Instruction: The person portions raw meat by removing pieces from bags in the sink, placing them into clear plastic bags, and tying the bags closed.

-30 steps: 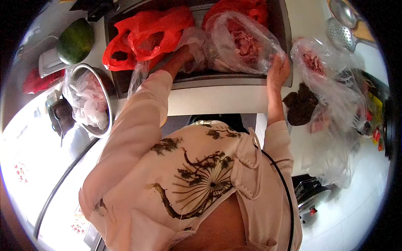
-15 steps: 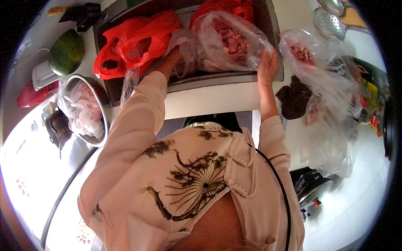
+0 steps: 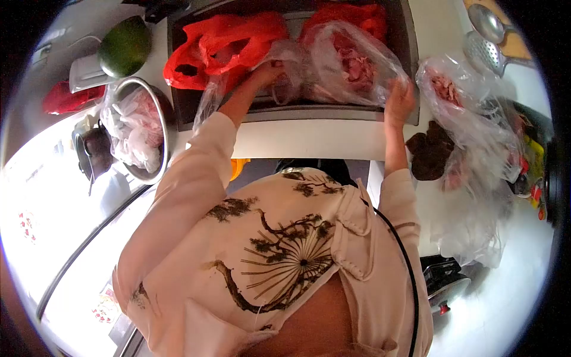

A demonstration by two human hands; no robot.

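A clear plastic bag (image 3: 324,65) with pieces of raw meat (image 3: 358,70) inside lies in the dark sink (image 3: 333,113). My right hand (image 3: 399,101) pinches the bag's right edge, fingers closed on the film. My left hand (image 3: 269,74) reaches into the sink at the bag's left side, among crumpled clear film; its fingers are partly hidden, so its grip does not show. Just beyond my left hand sits a red plastic bag (image 3: 232,44). Another red bag (image 3: 372,21) lies behind the clear bag.
On the left are a metal bowl (image 3: 165,113) holding bagged meat and a dark green melon (image 3: 125,46). To the right lie another clear bag of meat (image 3: 446,89), a dark brown cloth-like lump (image 3: 429,152), a ladle (image 3: 485,22) and a slotted skimmer (image 3: 485,52).
The whole view has shifted, so the sink and counter things appear farther right. My left hand has moved slightly toward the clear bag; my right hand stays at its right edge.
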